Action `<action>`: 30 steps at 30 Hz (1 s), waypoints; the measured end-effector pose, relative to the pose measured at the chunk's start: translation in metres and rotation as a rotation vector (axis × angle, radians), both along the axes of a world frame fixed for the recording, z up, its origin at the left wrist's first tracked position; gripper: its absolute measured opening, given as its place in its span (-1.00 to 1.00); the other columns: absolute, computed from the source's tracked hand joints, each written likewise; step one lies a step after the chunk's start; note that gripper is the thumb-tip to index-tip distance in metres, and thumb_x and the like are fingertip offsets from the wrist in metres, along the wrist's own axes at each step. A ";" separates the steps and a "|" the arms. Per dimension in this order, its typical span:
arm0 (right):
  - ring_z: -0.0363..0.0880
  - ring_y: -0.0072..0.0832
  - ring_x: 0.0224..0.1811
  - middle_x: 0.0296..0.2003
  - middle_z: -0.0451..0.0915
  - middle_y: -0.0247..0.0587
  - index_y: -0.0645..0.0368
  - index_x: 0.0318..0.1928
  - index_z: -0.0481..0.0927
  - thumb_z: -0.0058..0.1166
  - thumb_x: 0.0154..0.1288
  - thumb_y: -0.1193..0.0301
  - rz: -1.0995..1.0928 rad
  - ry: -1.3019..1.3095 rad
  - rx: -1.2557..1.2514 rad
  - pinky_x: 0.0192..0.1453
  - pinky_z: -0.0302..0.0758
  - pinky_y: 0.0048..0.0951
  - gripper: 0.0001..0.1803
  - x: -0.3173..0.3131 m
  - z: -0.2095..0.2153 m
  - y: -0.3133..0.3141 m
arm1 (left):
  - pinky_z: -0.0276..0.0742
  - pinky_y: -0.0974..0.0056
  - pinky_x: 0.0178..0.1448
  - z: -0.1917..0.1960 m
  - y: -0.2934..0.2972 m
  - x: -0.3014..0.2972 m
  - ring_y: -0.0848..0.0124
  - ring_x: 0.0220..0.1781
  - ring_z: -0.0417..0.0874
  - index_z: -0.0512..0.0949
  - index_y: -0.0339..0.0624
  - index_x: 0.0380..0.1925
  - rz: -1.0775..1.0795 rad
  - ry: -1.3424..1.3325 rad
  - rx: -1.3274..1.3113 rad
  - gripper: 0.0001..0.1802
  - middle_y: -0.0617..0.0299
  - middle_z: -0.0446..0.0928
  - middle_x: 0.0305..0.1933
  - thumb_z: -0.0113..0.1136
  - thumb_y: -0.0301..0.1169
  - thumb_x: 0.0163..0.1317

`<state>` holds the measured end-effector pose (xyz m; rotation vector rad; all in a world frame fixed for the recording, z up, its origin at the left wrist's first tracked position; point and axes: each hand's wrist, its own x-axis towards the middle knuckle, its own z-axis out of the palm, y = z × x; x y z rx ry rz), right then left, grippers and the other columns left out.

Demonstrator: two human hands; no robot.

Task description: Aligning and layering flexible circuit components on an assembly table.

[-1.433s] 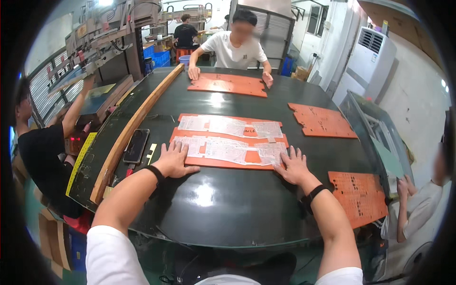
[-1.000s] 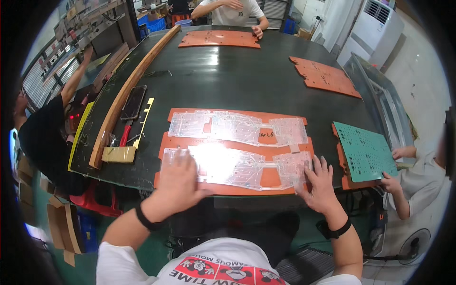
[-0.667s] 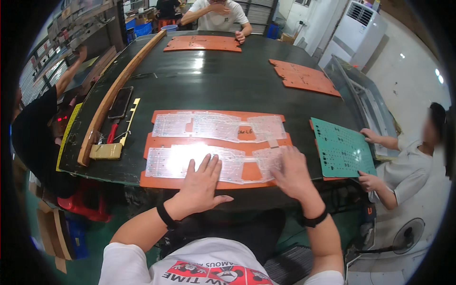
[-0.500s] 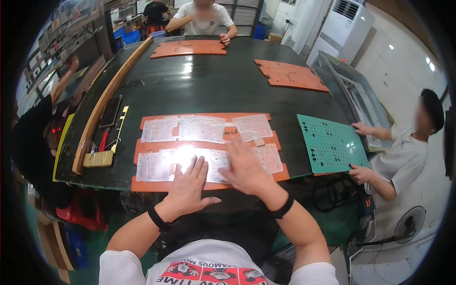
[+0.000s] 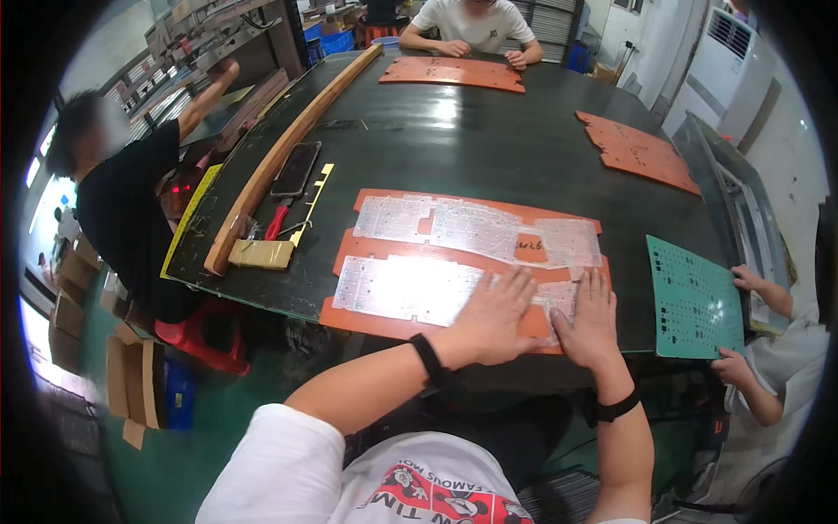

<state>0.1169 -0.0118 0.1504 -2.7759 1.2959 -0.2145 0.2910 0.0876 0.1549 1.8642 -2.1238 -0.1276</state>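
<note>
An orange board with notched edges lies at the near edge of the dark table. On it rest two rows of clear printed plastic sheets, an upper one and a lower one that glares with reflected light. My left hand is laid flat, fingers stretched, across the lower sheet right of its middle. Flat on that sheet's right end is my right hand, its fingers extended and thumb apart. Neither hand grips anything. Both palms hide parts of the sheet beneath them.
A long wooden bar, a phone, a red-handled tool and a tan block lie left. Two more orange boards lie farther off. At right, a person holds a green perforated board. Other people are left and across.
My view has turned left, so the scene shifts right. Both hands have slid rightward along the lower sheet; my right hand has come down onto its right end.
</note>
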 end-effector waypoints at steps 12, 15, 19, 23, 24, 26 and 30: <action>-0.18 0.03 0.46 0.38 -0.09 0.27 0.47 0.35 -0.07 -0.10 0.28 0.03 -0.010 -0.030 0.049 0.48 -0.29 -0.10 -0.11 -0.013 0.001 -0.007 | -0.12 -0.06 0.44 0.012 0.095 0.135 0.13 0.48 0.03 0.11 -0.39 0.30 0.380 -0.131 0.083 -0.06 -0.10 0.06 0.42 0.03 0.14 0.15; -0.16 0.05 0.45 0.37 -0.08 0.28 0.46 0.36 -0.09 -0.15 0.33 0.08 0.028 -0.191 0.260 0.48 -0.24 -0.13 -0.16 -0.024 -0.001 -0.024 | -0.14 -0.12 0.42 0.015 0.114 0.151 0.07 0.48 -0.01 0.11 -0.40 0.30 0.538 -0.167 0.114 -0.07 -0.14 0.04 0.42 0.03 0.13 0.16; 0.02 0.11 0.38 0.28 0.13 0.32 0.45 0.27 0.14 -0.03 0.28 0.26 0.135 -0.265 -0.018 0.43 -0.04 -0.04 -0.32 0.005 0.013 -0.004 | -0.11 -0.20 0.39 0.022 0.109 0.146 -0.06 0.47 -0.03 0.13 -0.41 0.28 0.623 -0.278 0.140 -0.13 -0.24 0.02 0.40 0.05 0.04 0.17; 0.01 0.13 0.38 0.29 0.11 0.33 0.44 0.27 0.15 0.00 0.26 0.23 0.386 -0.303 0.100 0.42 -0.04 -0.01 -0.30 0.103 0.013 0.053 | -0.05 -0.22 0.36 0.017 0.075 0.104 -0.08 0.44 0.03 0.19 -0.35 0.24 0.283 -0.130 -0.046 -0.23 -0.22 0.08 0.38 0.11 -0.08 0.13; 0.00 0.13 0.39 0.29 0.10 0.33 0.43 0.28 0.14 -0.01 0.26 0.20 0.480 -0.239 0.234 0.42 -0.06 0.01 -0.28 0.118 0.017 0.063 | -0.05 -0.22 0.37 0.016 0.067 0.095 -0.07 0.45 0.02 0.16 -0.32 0.27 0.202 -0.150 0.019 -0.21 -0.19 0.06 0.39 0.09 -0.07 0.14; -0.03 0.11 0.40 0.31 0.08 0.31 0.40 0.30 0.13 -0.03 0.25 0.10 0.568 -0.233 0.075 0.43 -0.10 0.05 -0.22 0.128 0.001 0.078 | -0.08 -0.22 0.38 0.004 0.066 0.093 -0.03 0.46 0.02 0.16 -0.36 0.27 0.176 -0.160 0.059 -0.20 -0.18 0.08 0.39 0.06 -0.04 0.15; -0.06 0.09 0.42 0.33 0.06 0.28 0.37 0.33 0.08 -0.06 0.25 0.02 0.460 0.000 0.024 0.42 -0.12 0.08 -0.17 0.082 0.010 0.053 | -0.11 -0.22 0.40 0.005 0.069 0.094 0.00 0.46 0.02 0.16 -0.40 0.26 0.169 -0.051 0.054 -0.19 -0.19 0.10 0.38 0.02 -0.01 0.18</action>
